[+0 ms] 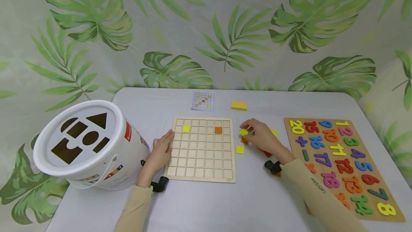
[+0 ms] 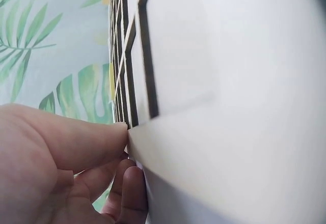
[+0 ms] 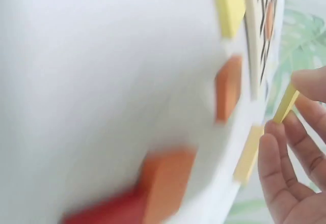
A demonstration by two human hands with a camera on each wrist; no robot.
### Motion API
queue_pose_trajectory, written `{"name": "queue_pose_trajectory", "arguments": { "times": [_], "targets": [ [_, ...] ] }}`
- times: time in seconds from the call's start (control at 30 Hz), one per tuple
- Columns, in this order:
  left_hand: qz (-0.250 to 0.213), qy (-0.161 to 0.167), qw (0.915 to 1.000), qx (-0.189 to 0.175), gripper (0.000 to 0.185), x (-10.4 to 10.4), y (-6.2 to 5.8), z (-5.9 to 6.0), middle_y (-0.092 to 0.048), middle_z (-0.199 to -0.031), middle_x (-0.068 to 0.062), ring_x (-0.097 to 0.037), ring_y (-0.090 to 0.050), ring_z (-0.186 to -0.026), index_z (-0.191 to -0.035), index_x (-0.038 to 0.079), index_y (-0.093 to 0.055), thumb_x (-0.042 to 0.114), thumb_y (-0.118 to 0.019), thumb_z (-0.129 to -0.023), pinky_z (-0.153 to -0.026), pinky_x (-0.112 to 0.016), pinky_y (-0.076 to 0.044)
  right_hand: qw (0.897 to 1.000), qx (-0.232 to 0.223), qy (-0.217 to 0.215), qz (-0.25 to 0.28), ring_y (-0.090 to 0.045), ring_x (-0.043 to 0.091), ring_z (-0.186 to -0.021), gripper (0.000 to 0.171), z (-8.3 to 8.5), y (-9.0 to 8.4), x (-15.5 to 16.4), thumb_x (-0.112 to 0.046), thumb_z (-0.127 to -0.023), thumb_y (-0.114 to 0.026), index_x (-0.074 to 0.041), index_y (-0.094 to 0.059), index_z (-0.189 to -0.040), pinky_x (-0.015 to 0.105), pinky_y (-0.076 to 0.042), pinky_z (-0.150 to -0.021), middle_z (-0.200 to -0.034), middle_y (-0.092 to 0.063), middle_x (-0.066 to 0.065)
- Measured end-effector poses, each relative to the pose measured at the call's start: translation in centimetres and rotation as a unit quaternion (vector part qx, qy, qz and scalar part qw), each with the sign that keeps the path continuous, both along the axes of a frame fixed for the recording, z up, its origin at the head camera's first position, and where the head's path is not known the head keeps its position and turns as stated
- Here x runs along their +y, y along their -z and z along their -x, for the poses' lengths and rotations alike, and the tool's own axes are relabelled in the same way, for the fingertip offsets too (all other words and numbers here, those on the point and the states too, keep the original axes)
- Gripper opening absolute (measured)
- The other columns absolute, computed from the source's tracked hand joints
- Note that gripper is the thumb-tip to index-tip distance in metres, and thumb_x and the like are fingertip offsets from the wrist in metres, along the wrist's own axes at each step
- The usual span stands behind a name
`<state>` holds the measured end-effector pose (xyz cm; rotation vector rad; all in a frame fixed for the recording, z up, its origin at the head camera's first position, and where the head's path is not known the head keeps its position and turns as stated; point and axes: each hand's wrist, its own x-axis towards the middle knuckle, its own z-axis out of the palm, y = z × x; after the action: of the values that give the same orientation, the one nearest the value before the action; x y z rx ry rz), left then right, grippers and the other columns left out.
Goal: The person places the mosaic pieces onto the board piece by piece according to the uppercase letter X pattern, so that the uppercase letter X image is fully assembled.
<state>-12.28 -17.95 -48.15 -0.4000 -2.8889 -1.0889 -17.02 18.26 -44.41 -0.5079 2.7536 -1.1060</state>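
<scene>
A pale wooden grid board [image 1: 201, 156] lies on the table, with a yellow square tile [image 1: 186, 129] and an orange square tile [image 1: 218, 130] in its upper part. My left hand [image 1: 162, 149] rests along the board's left edge; in the left wrist view the thumb touches that edge and the other fingers bend loosely beside it. Right of the board, my right hand [image 1: 262, 135] pinches a thin yellow tile [image 3: 286, 103] between thumb and fingers, raised over the table. Below it lie an orange tile [image 3: 228, 89] and a yellow tile [image 1: 240, 149]. Further tiles are partly hidden under the hand.
A white lidded bucket [image 1: 119, 153] with shape cut-outs stands at the left. A brown number board [image 1: 322, 124] lies at the right. Behind the grid are a small pattern card [image 1: 203, 101] and a yellow block [image 1: 239, 105]. Leaf-patterned cloth [image 1: 173, 72] hangs at the back.
</scene>
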Motion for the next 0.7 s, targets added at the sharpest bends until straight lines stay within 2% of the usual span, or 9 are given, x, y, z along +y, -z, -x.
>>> {"name": "queue_pose_trajectory", "arguments": {
  "times": [0.2, 0.33, 0.53, 0.7],
  "targets": [
    [-0.001, -0.001, 1.0, 0.001, 0.05, 0.0, 0.0, 0.0, -0.035, -0.146, -0.027, -0.039, -0.036, -0.124, -0.135, -0.016, -0.041, -0.013, -0.054, -0.087, -0.085, -0.044, -0.026, 0.998, 0.001, -0.066, 0.006, -0.055, 0.024, -0.094, 0.03, 0.7, -0.2, -4.2, -0.001, -0.081, -0.069, 0.001, -0.063, -0.111, 0.036, -0.047, -0.081, -0.106, -0.06, 0.008],
    [-0.005, -0.002, 1.0, -0.005, 0.05, 0.0, 0.0, 0.0, -0.033, -0.147, -0.025, -0.038, -0.036, -0.122, -0.136, -0.015, -0.04, -0.012, -0.054, -0.088, -0.085, -0.044, -0.027, 0.994, 0.013, -0.103, -0.013, -0.055, 0.021, -0.092, 0.028, 1.1, -0.3, -7.4, 0.0, -0.082, -0.069, 0.0, -0.064, -0.109, 0.034, -0.047, -0.081, -0.104, -0.061, 0.006],
    [-0.007, -0.001, 1.0, -0.006, 0.051, 0.0, 0.0, -0.1, -0.033, -0.147, -0.026, -0.038, -0.037, -0.116, -0.136, -0.015, -0.04, -0.012, -0.054, -0.087, -0.084, -0.043, -0.027, 0.99, 0.011, -0.129, -0.046, -0.055, 0.017, -0.091, 0.025, 1.5, -0.4, -11.2, -0.001, -0.083, -0.069, -0.003, -0.066, -0.108, 0.03, -0.045, -0.082, -0.1, -0.062, 0.002],
    [-0.006, -0.002, 1.0, -0.001, 0.05, 0.0, 0.0, 0.0, -0.033, -0.147, -0.025, -0.038, -0.037, -0.118, -0.136, -0.015, -0.041, -0.012, -0.055, -0.087, -0.084, -0.043, -0.027, 0.986, 0.013, -0.151, -0.066, -0.055, 0.017, -0.09, 0.024, 1.7, -0.2, -13.6, -0.001, -0.084, -0.068, -0.004, -0.066, -0.107, 0.03, -0.044, -0.082, -0.1, -0.062, 0.002]
  ]
}}
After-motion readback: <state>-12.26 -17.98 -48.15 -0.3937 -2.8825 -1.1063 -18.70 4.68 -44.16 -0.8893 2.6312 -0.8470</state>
